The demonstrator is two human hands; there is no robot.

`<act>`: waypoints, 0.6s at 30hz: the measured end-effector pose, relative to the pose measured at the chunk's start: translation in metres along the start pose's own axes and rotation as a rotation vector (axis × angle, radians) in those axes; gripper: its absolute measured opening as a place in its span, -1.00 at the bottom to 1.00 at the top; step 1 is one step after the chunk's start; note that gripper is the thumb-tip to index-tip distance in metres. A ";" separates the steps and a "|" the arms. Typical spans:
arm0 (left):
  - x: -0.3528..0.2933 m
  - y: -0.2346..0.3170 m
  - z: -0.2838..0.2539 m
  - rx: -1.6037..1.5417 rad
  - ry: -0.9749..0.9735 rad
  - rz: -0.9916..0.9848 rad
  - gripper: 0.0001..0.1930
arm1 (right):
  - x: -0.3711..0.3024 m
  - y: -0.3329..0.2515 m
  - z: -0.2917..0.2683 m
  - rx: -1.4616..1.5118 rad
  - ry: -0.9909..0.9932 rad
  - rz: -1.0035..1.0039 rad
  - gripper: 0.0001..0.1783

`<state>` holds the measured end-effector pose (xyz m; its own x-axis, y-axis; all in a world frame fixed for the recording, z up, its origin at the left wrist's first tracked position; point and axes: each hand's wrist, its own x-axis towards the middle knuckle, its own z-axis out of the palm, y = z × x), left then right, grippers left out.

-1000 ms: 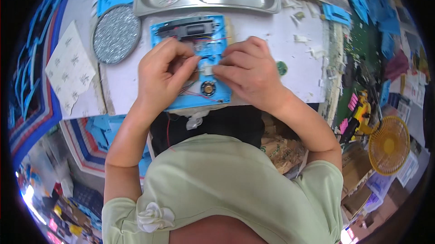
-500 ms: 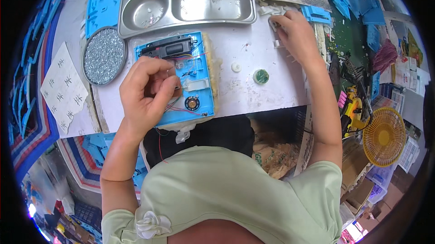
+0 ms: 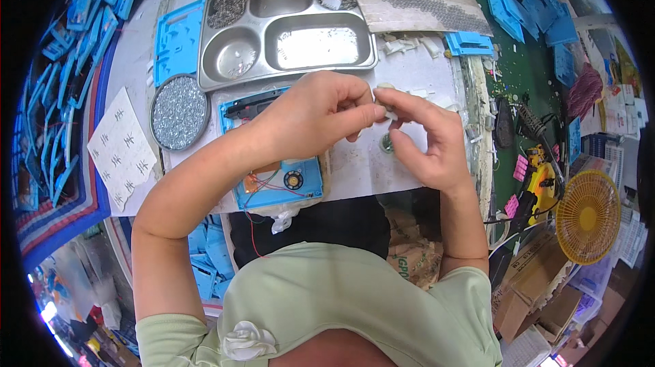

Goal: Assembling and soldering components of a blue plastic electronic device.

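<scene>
Bench work, both hands together above the tabletop, right of the open blue plastic housing (image 3: 312,170). Left hand (image 3: 324,111) reached across the housing, covering its middle; thumb and fingertips were drawn together in a close pinch, apparently on a small white plastic piece (image 3: 391,115). Right hand (image 3: 437,142) faced it, thumb standing apart from the curved forefinger; could not tell whether the fingers gripped an end of the piece.

Piece lay between the two sets of fingertips, near a green-topped round object (image 3: 386,143) partly masked by the right hand. In the housing: a long black plastic part (image 3: 252,102) and a small round speaker (image 3: 293,179) with thin wires alongside.

Step in hand, as judged: two-handed handling of the piece, clear of the housing. Next move seemed to call for a light, steady fingertip grip, the piece being small. More loose white plastic parts (image 3: 413,45) lay beyond, beside the compartmented steel tray (image 3: 263,46).
</scene>
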<state>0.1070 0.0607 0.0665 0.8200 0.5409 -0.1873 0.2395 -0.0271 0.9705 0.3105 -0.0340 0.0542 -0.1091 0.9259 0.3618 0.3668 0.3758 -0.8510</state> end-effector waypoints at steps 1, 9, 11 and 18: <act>0.003 0.002 0.003 0.004 -0.009 0.054 -0.73 | -0.007 0.006 -0.007 0.078 -0.024 0.041 -0.54; 0.123 -0.011 -0.057 0.631 0.179 0.131 -0.71 | -0.024 0.016 -0.031 0.635 0.216 0.393 -0.46; 0.164 -0.029 -0.065 0.814 0.399 0.154 -0.71 | -0.026 0.025 -0.032 0.615 0.233 0.410 -0.47; 0.190 -0.035 -0.058 0.966 0.548 0.108 -0.76 | -0.035 0.032 -0.041 0.600 0.247 0.426 -0.48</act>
<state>0.2246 0.2130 0.0057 0.5777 0.7875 0.2147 0.6801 -0.6099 0.4068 0.3641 -0.0565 0.0302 0.1640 0.9861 -0.0280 -0.2400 0.0123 -0.9707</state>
